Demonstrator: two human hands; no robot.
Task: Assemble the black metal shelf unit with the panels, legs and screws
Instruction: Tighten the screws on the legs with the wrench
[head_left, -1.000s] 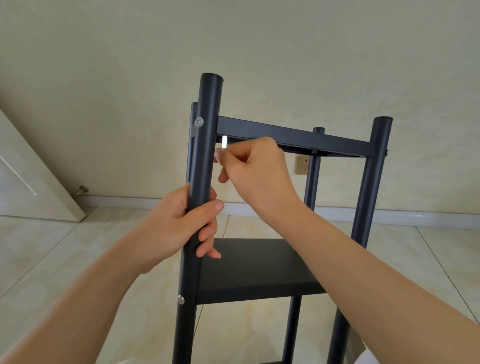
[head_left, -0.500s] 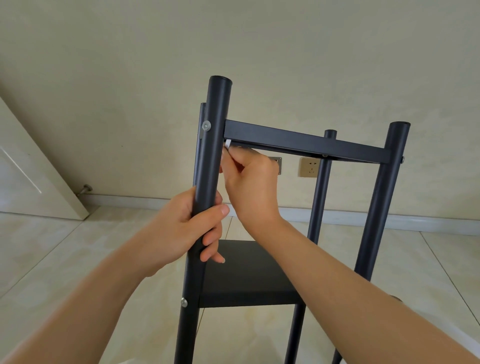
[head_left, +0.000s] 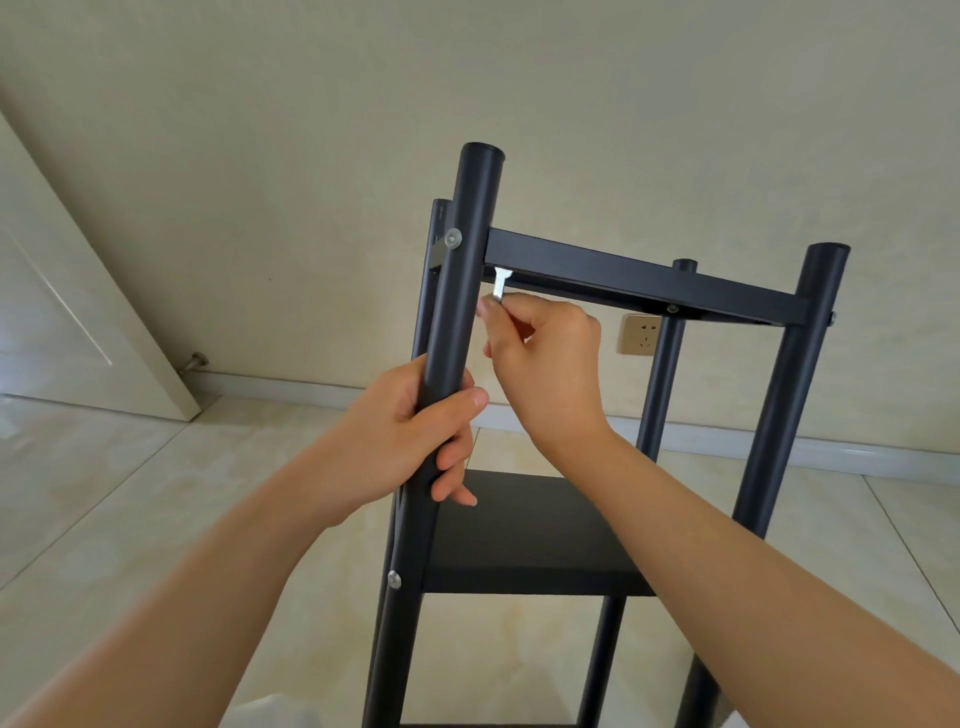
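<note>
**shelfnoob:** So where's the key sitting versus the screw? That corner always gets me.

**me:** Shelf unit's standing on the floor in front of me. My left hand (head_left: 395, 436) has its fingers wrapped right round the near left leg (head_left: 457, 291), about midway between the top panel (head_left: 644, 283) and the middle panel (head_left: 524, 525), just steadying it. My right hand (head_left: 545, 358) is tucked inside the frame, right beside that leg, with thumb and forefinger clamped on the little silver hex key (head_left: 501, 285).

**shelfnoob:** Key pointing which way?

**me:** Straight up. Its long axis runs parallel to the leg, and the tip reaches the underside of the top panel at the corner. So the target is directly above my fingers, not off to the side. I can't actually see whether the tip is seated in a screw head, the panel's front rail hides it.

**shelfnoob:** And the outer screw?

**me:** The side screw (head_left: 453, 238) on the leg's outer face is already in. My right hand is the nearer one to the underside fixing, so I reckon the turning is all on that hand while the left one holds the leg from twisting. Tight spot though; the key's handle could bump the leg on each swing.
</note>
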